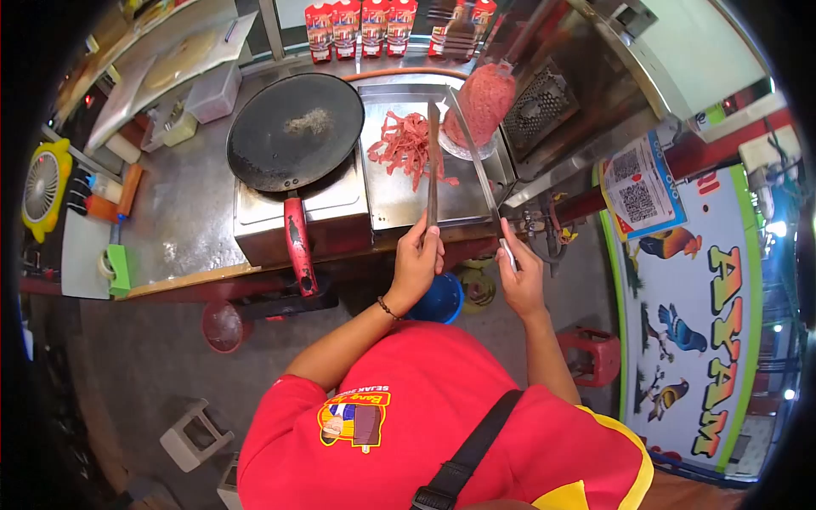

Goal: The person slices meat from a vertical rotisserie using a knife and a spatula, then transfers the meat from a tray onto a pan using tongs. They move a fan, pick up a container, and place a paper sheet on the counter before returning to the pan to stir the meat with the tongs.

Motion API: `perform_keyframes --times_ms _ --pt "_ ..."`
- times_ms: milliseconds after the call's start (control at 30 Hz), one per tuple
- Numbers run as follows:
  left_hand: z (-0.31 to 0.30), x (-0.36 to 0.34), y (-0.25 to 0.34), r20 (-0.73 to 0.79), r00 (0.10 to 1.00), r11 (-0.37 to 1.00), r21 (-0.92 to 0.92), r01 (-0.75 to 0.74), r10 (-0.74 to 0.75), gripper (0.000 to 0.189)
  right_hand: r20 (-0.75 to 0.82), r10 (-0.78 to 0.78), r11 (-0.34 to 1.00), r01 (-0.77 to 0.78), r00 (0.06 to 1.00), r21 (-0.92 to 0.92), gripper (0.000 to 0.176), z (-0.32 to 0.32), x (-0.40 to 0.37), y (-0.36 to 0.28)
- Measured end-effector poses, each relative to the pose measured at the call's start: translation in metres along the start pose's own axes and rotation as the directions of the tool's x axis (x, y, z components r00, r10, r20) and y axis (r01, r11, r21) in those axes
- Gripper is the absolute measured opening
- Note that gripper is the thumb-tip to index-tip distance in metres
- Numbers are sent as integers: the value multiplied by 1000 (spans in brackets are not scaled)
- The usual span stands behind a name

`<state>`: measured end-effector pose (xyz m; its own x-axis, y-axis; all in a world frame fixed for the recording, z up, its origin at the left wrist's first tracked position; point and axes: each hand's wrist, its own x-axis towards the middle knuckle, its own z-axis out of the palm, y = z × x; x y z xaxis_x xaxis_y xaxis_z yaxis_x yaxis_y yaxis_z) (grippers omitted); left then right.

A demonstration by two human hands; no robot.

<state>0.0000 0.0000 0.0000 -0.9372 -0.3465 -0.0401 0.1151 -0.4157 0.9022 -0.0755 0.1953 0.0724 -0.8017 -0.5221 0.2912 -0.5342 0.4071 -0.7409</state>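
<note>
My left hand is closed around the lower end of a long, narrow metal tool, which reaches up over the tray; its exact kind I cannot tell. In my right hand is a long knife with a pale handle, its blade slanting up to the left beside the meat. A cone of pinkish kebab meat stands upright on a round dish in front of a grill. Thin strips of shaved meat lie piled on the metal tray, left of both blades.
A black frying pan with a red handle sits on the stove, its handle jutting past the counter edge. The vertical grill flanks the meat on the right. Red cartons line the back. Below are a blue bucket and stools.
</note>
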Motion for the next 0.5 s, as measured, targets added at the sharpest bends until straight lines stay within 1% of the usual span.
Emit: perform_keyframes --times_ms 67,100,167,200,233,300,333,400,433,500 --pt "-15 6 -3 -120 992 998 -42 -49 44 52 11 -57 998 57 998 2 49 10 6 -1" --pt "12 -28 -4 -133 991 1000 9 -18 19 52 8 -28 998 28 1000 56 49 -17 -28 3" --pt "18 -33 -5 -171 985 999 46 -30 37 52 36 -73 996 71 997 57 49 -29 -31 10" --pt "21 -39 -3 -150 987 995 86 -44 56 52 34 -105 993 103 994 62 49 -33 -32 12" --pt "26 -47 -2 -145 988 994 103 -42 57 52 23 -103 992 101 994 76 49 -37 -35 15" --pt "36 -59 0 -165 981 990 111 -88 106 53 151 -29 999 31 988 -11 51 -45 -36 23" --pt "39 -63 -4 -180 975 986 129 -108 130 53 143 -35 999 35 989 3 51 -47 -33 24" --pt "50 -71 -8 -197 967 980 141 -137 164 52 135 -56 997 63 989 -52 53 -52 -24 24" --pt "55 -74 -10 -216 958 977 135 -163 189 52 125 -59 997 64 990 -40 53 -54 -19 23" --pt "64 -82 -16 -228 954 976 145 -163 193 51 119 -123 984 137 985 -116 53 -59 -14 21"
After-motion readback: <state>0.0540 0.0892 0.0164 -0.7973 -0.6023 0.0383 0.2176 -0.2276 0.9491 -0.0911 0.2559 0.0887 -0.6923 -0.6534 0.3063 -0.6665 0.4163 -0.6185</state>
